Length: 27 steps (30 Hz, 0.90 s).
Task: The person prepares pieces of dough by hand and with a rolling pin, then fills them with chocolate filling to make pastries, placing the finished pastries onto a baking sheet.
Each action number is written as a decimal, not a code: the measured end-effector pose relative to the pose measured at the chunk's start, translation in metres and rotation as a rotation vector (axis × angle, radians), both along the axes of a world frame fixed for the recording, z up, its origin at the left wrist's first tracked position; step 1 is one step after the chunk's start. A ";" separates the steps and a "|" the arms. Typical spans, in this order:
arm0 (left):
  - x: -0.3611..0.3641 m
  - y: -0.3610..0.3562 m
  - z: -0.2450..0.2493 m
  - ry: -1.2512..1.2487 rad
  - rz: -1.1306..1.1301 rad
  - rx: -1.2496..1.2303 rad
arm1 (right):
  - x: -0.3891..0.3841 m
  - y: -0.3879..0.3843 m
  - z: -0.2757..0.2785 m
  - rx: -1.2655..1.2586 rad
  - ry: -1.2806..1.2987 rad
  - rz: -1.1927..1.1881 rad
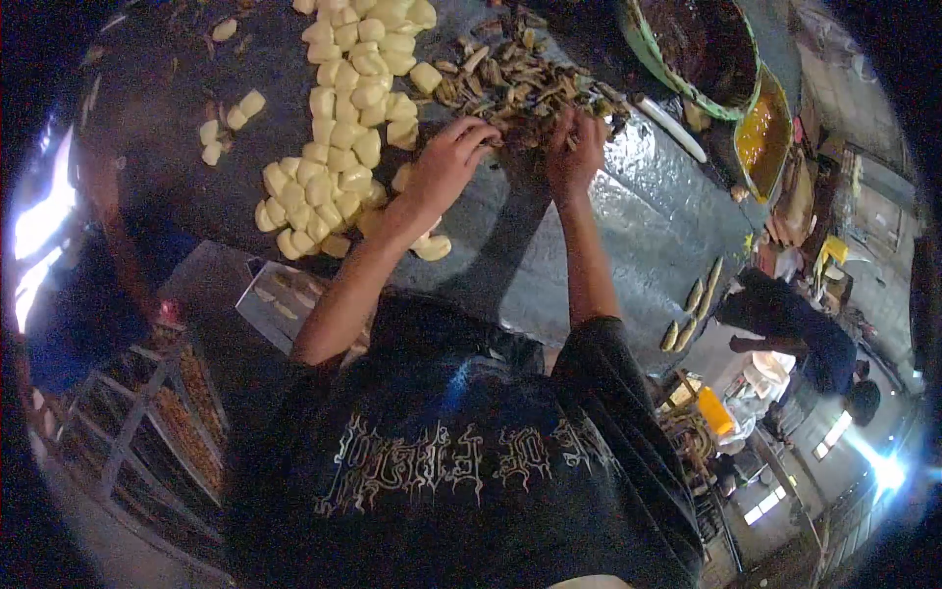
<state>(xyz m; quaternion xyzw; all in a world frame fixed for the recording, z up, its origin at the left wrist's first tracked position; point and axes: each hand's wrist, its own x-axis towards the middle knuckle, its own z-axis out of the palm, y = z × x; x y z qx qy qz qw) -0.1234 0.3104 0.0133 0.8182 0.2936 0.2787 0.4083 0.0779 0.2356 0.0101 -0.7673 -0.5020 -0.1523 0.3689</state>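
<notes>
Both of my hands work at a loose pile of small dark brown strips [525,74] on the dark, shiny tabletop [471,265]. My left hand [459,155] is at the pile's near left edge, its thumb and fingers pinched together around a brown strip. To its right, my right hand [577,152] reaches down into the near side of the pile with bent fingers; the strips hide its fingertips, and I cannot tell what they hold. Pale yellow dough pieces [343,128] lie heaped in a long band left of the pile, some beside my left forearm.
A green-rimmed bowl [653,54] and a bowl of yellow liquid [763,137] stand at the back right, near a long pale stick [672,128]. Thin dough rolls [695,304] lie at the right. People are at left [108,285] and right [819,339]. A metal rack [147,412] stands lower left.
</notes>
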 end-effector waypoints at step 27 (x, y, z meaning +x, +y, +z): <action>0.034 0.046 0.019 -0.190 0.267 -0.349 | -0.032 -0.021 0.019 -0.193 0.608 -0.153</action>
